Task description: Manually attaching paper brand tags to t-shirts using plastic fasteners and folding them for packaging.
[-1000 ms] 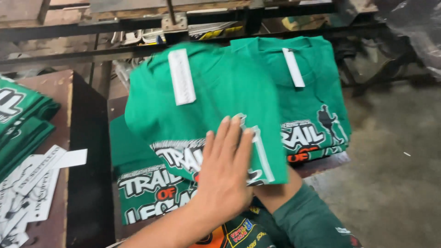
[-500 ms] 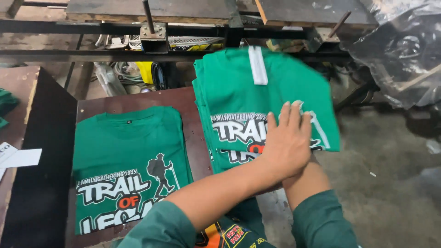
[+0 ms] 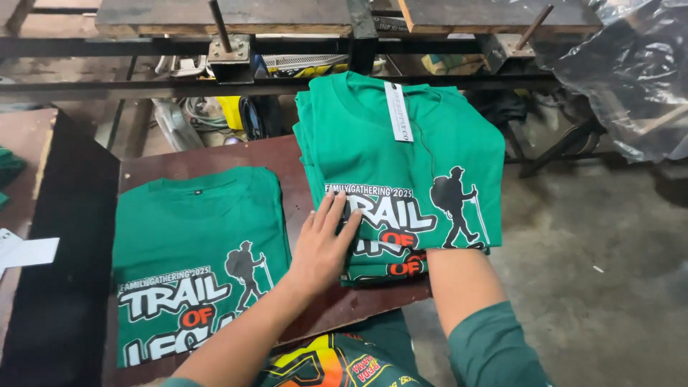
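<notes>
Stack of folded green shirts (image 3: 401, 165): on brown board (image 3: 287, 165); left hand (image 3: 326, 244) flat, fingers spread on top; right hand under stack, grip untellable.

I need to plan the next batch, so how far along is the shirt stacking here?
Done: one green shirt lies flat on the brown board. In hand: the left hand presses on a pile of folded shirts; the right forearm runs beneath it, hand hidden. Left: that pile overhangs the board's edge, not set down.
</notes>
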